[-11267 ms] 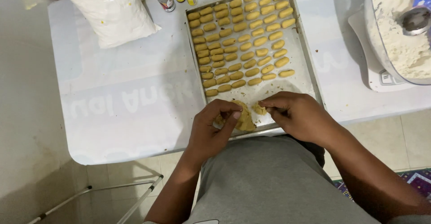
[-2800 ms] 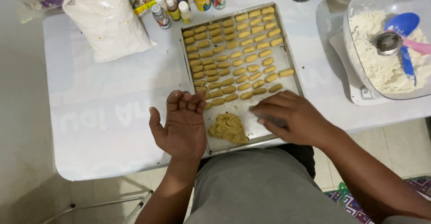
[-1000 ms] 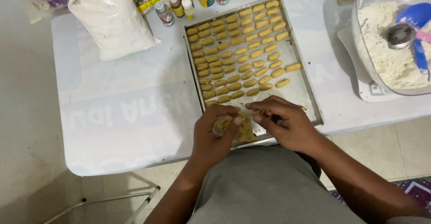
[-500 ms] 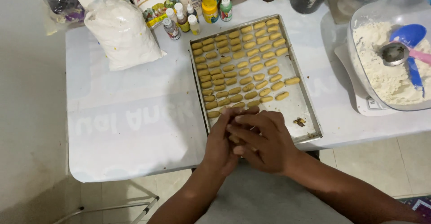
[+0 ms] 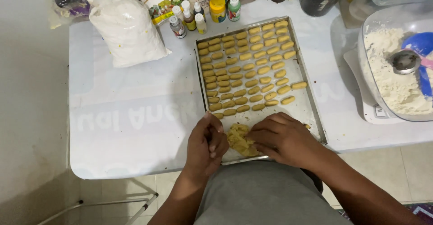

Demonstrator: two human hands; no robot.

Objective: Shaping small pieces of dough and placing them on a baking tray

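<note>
A metal baking tray (image 5: 311, 112) lies on the white table and holds several rows of small yellow dough fingers (image 5: 246, 69). A rough lump of yellow dough (image 5: 240, 140) sits at the tray's near end. My right hand (image 5: 282, 137) lies over the tray's near edge, its fingertips pinching into the right side of the lump. My left hand (image 5: 207, 139) is just left of the lump, at the tray's near left corner. Its fingers are curled closed, and what is inside them is hidden.
A white flour bag (image 5: 126, 29), small dropper bottles (image 5: 189, 20) and jars stand behind the tray. At the right, a clear tub of flour (image 5: 392, 80) holds a metal scoop (image 5: 403, 61) and a blue spoon. The table's near edge (image 5: 135, 173) is close to my body.
Half a second ago both hands were clasped together over the dough lump. They have since parted: the left has drawn off to the left with fingers curled, and the lump shows between them.
</note>
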